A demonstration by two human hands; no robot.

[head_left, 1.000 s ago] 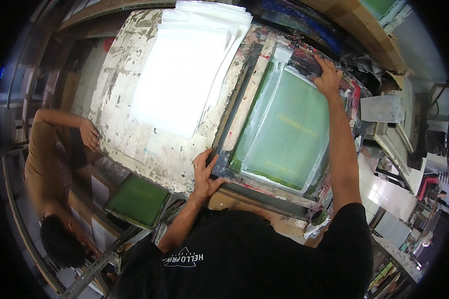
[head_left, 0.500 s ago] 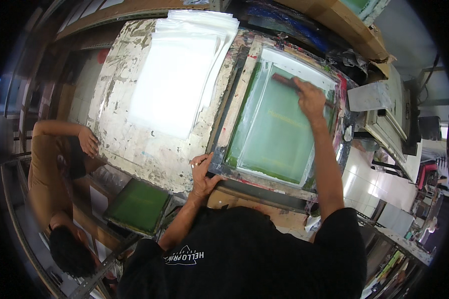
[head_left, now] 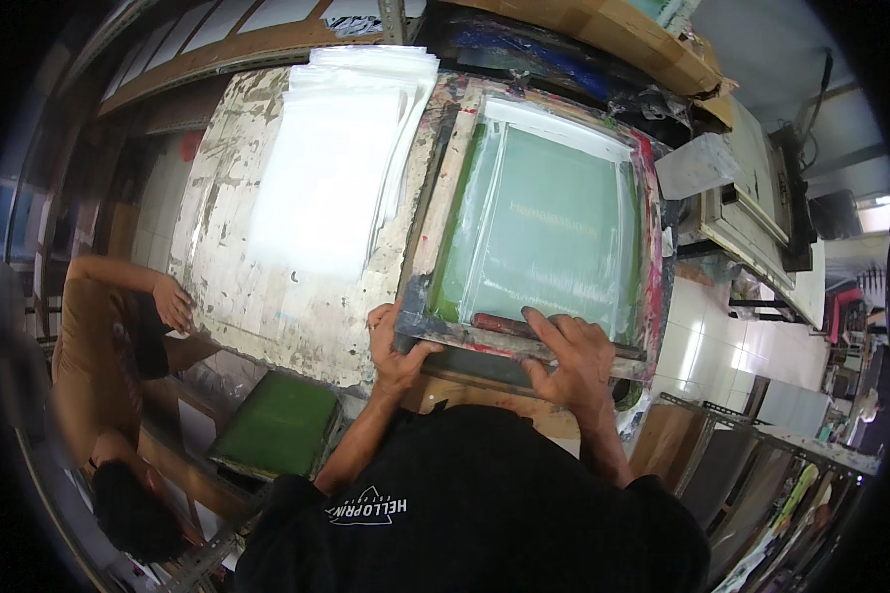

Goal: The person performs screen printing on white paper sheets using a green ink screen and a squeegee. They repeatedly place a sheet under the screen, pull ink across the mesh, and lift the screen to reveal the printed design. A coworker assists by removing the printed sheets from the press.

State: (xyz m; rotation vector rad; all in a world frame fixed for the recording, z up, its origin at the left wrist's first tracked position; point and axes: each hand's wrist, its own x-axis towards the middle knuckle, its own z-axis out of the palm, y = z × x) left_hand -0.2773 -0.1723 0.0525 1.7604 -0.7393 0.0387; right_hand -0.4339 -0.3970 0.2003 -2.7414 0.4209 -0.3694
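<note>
A wooden screen-printing frame [head_left: 441,203] with pale green mesh [head_left: 554,183] lies before me, smeared with white ink along its far end and sides. At its near left corner my left hand [head_left: 396,358] is closed on the frame edge. My right hand [head_left: 580,358] is closed over the near rail, thumb on my side and fingers reaching inside. Under those fingers a reddish-brown squeegee [head_left: 499,323] rests along the inner near edge; the hand hides part of it. To the left, a stack of white sheets [head_left: 326,178] lies on a paint-worn board [head_left: 222,217].
At the left, another person [head_left: 104,356] rests a hand on the board's edge. A dark green screen [head_left: 277,425] lies low beside my left arm. Beyond the frame are a cardboard box [head_left: 653,44] and dark plastic; a whitish plastic container [head_left: 697,166] stands right. Racks fill the lower right.
My right hand and the squeegee have come from the far end of the mesh to its near edge, and that hand now grips the near rail. My left hand stays at the corner.
</note>
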